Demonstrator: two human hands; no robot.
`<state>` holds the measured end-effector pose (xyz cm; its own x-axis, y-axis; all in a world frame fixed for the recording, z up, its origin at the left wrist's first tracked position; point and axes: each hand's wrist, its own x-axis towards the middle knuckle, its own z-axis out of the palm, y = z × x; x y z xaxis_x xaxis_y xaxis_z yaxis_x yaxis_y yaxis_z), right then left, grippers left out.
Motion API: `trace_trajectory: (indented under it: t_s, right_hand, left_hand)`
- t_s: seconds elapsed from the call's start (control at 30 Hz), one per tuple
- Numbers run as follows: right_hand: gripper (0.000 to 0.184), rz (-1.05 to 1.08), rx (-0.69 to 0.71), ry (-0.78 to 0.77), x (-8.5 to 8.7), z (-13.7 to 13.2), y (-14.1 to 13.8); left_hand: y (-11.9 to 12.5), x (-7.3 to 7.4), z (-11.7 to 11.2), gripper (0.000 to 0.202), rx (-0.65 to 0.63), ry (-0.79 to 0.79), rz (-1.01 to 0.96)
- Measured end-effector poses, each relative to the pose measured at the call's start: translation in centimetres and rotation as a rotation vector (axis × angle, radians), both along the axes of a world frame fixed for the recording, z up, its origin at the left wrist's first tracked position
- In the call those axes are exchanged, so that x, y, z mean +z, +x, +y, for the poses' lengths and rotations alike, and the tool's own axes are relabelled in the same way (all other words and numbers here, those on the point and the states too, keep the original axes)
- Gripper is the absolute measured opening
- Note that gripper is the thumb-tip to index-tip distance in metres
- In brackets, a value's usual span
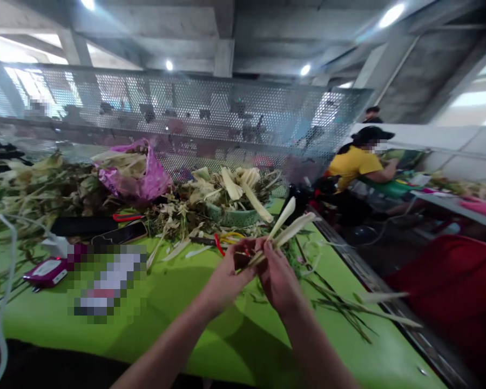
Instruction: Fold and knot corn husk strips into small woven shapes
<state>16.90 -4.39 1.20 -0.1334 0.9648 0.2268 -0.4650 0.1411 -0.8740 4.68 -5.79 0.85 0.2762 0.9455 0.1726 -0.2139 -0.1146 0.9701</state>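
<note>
Pale strips that look like dried corn husk fan out up and to the right from my fingers above the green tabletop. My left hand is closed around their lower ends, thumb and fingers pinching. Close beside it, my right hand grips the same strips higher up. Just behind my left hand lie a tool with a red handle and a yellow loop, both partly hidden. Past them, a green basket holds a heap of husks.
To the left are a pink plastic bag of husks, piled dry leaves, a phone, a purple device and a white cable. Thin stems lie right. Beyond the table edge sits a person in yellow.
</note>
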Motion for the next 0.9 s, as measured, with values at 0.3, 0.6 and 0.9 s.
trace_trajectory:
  t_s: [0.3,0.6,0.9]
  right_hand:
    - [0.026,-0.142,-0.125,0.038,-0.3,0.2,0.3]
    - [0.045,-0.292,0.213,0.078,-0.9,-0.5,-1.1]
    - [0.03,-0.503,0.071,0.106,-2.4,-1.0,-0.1]
  left_hand:
    - [-0.6,-0.2,0.5,0.024,-0.035,0.126,0.428]
    - [-0.8,1.9,1.3,0.024,0.165,-0.142,-0.339]
    - [-4.4,3.6,3.0,0.025,0.28,-0.16,-0.604]
